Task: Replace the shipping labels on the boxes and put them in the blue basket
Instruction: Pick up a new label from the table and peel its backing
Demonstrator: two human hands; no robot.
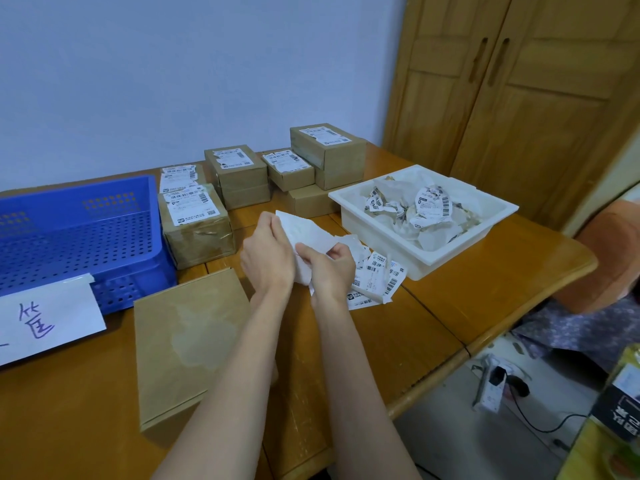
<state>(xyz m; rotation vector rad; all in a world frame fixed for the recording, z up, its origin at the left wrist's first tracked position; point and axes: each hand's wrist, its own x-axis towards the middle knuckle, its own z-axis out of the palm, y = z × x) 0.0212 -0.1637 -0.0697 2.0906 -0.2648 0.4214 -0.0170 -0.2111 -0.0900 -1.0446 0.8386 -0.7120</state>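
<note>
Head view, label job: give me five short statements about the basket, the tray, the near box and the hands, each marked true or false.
1. The blue basket holds several boxes. False: no box shows inside it.
2. Both hands hold a white sheet above the table. True: the left hand and right hand both grip it.
3. The white tray contains crumpled labels. True.
4. The near box carries a fresh label. False: its top shows only a pale patch, no label.
5. Loose labels lie on the table beside the tray. True.
</note>
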